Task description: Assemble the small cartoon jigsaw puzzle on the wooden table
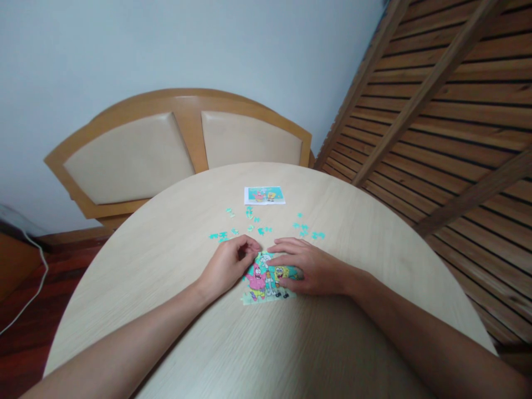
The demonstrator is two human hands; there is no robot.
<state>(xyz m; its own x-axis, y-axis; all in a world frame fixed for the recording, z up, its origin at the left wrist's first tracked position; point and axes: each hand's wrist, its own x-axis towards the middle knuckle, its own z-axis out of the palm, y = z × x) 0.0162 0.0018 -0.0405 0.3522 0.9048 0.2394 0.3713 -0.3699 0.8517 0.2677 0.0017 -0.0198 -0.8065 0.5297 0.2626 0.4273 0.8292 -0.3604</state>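
A partly built cartoon jigsaw puzzle (266, 282) lies on the round pale wooden table (174, 244) in front of me. My left hand (228, 265) rests at the puzzle's upper left corner, fingers curled and pinched together; what they hold is hidden. My right hand (307, 266) lies flat on the puzzle's right side, fingers stretched toward the left hand. Several loose turquoise puzzle pieces (257, 224) are scattered just beyond both hands. A small reference picture (265, 195) of the puzzle lies farther back.
A wooden chair (178, 149) with two beige padded back panels stands behind the table against a pale blue wall. Slatted wooden panels (449, 122) fill the right side. A white cable (29, 282) runs over the reddish floor at left.
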